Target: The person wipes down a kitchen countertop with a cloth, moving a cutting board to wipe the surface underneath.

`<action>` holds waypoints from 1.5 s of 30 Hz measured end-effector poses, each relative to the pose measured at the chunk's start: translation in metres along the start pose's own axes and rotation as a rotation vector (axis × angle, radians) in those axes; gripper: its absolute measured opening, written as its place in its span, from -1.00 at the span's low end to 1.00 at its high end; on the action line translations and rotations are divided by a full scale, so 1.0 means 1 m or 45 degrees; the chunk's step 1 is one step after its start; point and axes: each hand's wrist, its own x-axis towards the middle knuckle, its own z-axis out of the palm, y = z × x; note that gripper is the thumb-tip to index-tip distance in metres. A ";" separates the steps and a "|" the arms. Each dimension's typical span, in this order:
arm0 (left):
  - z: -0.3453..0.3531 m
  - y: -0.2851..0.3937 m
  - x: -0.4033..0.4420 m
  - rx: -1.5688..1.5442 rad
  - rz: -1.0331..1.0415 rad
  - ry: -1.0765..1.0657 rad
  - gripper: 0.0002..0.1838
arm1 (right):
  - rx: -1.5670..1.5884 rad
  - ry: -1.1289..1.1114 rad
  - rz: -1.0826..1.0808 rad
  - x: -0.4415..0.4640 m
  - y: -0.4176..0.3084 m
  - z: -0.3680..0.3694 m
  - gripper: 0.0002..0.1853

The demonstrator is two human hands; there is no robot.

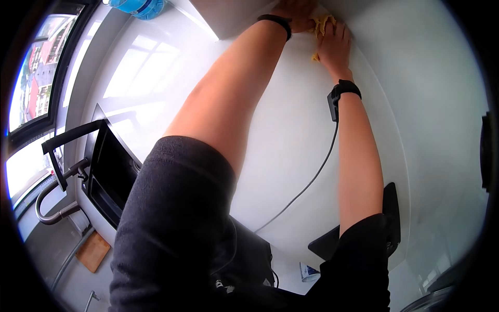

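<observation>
Both my arms reach to the far corner of a glossy white countertop [291, 114]. A crumpled yellow cloth [323, 24] lies there, and my right hand [334, 51] presses it down with fingers bent over it. Part of the cloth sticks out by the thumb side. My left hand [297, 16] rests close beside the cloth at the top edge of the view, by a white box-like block [228, 13]. Its fingers are dim and partly cut off, so their hold is unclear. From a black device on my right wrist [334, 106], a thin cable runs down toward my body.
To the left is a black sink [106, 171] with a curved metal tap [47, 213], below a window [39, 73]. A blue plastic bottle [140, 7] stands at the back left. A black flat object [391, 218] is by my right elbow. The white wall [436, 130] bounds the right.
</observation>
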 end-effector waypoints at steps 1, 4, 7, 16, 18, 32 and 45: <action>0.002 0.000 -0.001 -0.062 0.001 0.050 -0.10 | 0.025 -0.026 0.024 0.000 0.001 0.000 -0.52; 0.007 -0.004 -0.017 -0.175 0.000 0.135 -0.04 | 0.050 -0.032 0.031 -0.006 0.002 0.000 -0.52; -0.001 -0.015 -0.043 -0.051 0.027 0.137 0.04 | 0.037 0.000 0.011 -0.008 -0.014 -0.003 -0.54; -0.018 -0.035 -0.213 0.188 0.008 0.130 -0.24 | 0.231 -0.050 -0.115 -0.074 -0.145 -0.067 -0.58; -0.020 -0.038 -0.268 0.028 -0.010 0.207 -0.21 | 0.309 -0.018 -0.165 -0.094 -0.186 -0.079 -0.57; -0.046 0.055 -0.642 -0.171 -0.457 0.069 -0.15 | 0.699 -0.281 -0.640 -0.300 -0.367 -0.198 -0.64; -0.034 0.003 -0.532 0.009 -0.511 0.416 -0.22 | 0.615 -0.258 -0.647 -0.185 -0.334 -0.135 -0.58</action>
